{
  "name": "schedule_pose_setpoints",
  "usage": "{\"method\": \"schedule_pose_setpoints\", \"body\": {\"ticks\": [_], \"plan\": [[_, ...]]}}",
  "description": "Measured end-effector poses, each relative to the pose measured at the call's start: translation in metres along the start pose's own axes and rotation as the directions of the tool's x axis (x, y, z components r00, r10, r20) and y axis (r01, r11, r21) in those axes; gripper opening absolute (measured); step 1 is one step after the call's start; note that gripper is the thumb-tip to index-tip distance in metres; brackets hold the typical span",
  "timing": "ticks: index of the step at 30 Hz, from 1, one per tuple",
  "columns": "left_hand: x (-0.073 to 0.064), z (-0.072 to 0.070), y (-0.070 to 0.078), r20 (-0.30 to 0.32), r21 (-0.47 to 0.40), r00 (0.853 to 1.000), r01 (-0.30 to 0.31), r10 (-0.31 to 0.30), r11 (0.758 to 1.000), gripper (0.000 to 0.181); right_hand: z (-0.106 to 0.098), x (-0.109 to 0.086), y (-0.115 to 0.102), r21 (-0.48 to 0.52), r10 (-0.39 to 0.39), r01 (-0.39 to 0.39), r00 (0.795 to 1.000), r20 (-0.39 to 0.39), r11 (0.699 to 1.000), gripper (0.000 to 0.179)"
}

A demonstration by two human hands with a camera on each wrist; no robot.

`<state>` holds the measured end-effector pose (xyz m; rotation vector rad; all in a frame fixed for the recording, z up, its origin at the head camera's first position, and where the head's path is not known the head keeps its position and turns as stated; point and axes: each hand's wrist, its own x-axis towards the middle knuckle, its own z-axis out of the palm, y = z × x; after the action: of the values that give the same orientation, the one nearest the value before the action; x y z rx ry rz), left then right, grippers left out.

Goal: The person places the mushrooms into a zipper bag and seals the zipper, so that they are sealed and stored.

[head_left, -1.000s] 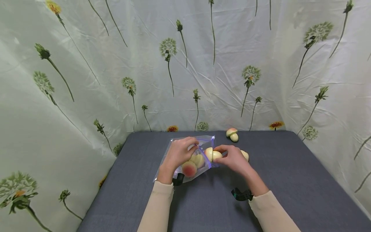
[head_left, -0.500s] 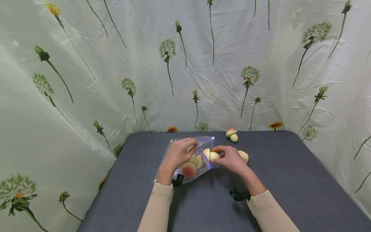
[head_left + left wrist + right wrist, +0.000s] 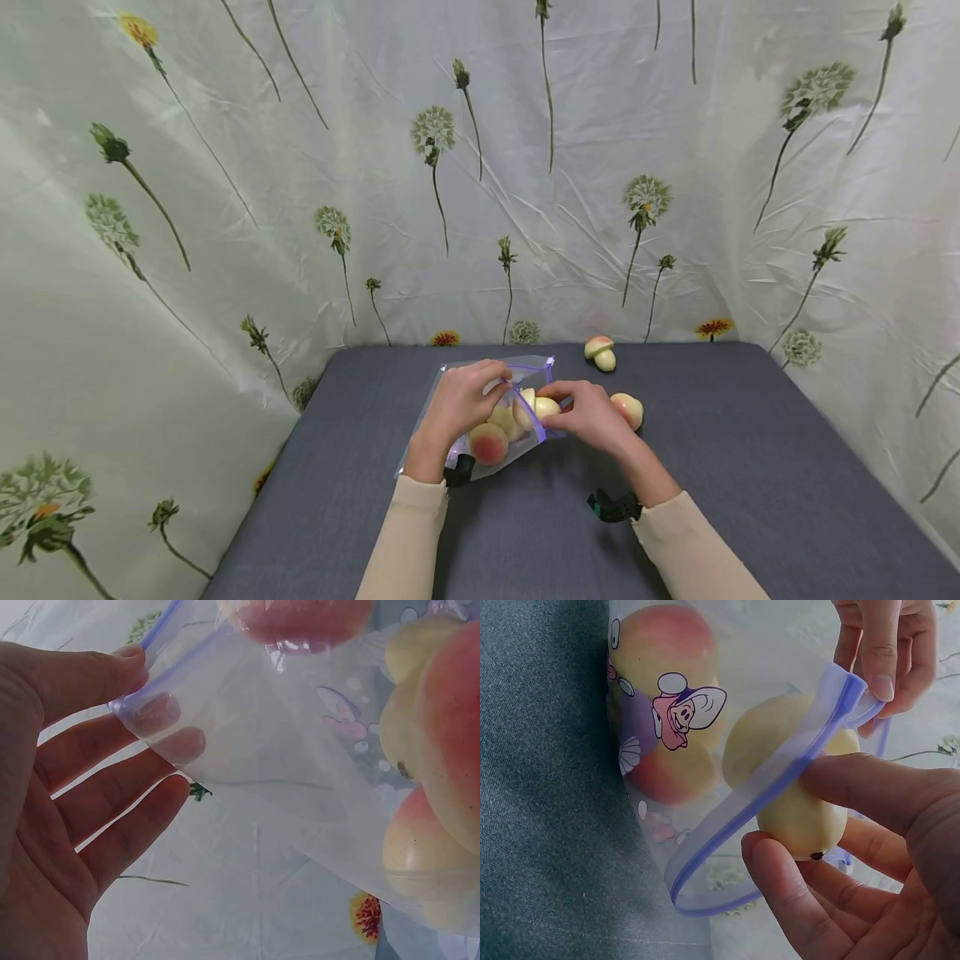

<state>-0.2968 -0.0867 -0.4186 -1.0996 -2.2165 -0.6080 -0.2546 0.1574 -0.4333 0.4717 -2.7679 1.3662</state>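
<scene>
A clear zip bag (image 3: 519, 452) with a purple zip edge and printed cartoon figures stands tilted on the table. My left hand (image 3: 467, 396) pinches its rim between thumb and index finger; the other fingers spread behind the film in the left wrist view. With my right hand (image 3: 592, 414) I grip the pale stem of a toy mushroom (image 3: 799, 821) at the bag's mouth. Its cap is inside, behind the zip edge. Several more mushrooms with red-blushed cream caps, such as this mushroom (image 3: 488, 443), lie in the bag, partly overlapping.
One mushroom (image 3: 600, 353) lies near the back edge of the dark grey table (image 3: 735, 467). Another mushroom (image 3: 628, 411) sits just right of my right hand. A white curtain (image 3: 570, 208) with printed dandelions hangs behind and along the sides.
My right hand has moved left, carrying the mushroom from the bag's opening further into it. The mushroom on the right shows more from behind the hand. My left hand keeps its hold.
</scene>
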Motion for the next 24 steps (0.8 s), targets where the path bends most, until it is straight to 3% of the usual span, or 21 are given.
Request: {"method": "schedule_pose_setpoints", "body": {"ticks": [24], "plan": [[-0.001,-0.001,0.0,-0.001,-0.026,1.0,-0.006,0.006,1.0,0.008,0.013,0.011,-0.003,0.012,-0.044,0.044,0.998,0.034,0.999,0.028]]}}
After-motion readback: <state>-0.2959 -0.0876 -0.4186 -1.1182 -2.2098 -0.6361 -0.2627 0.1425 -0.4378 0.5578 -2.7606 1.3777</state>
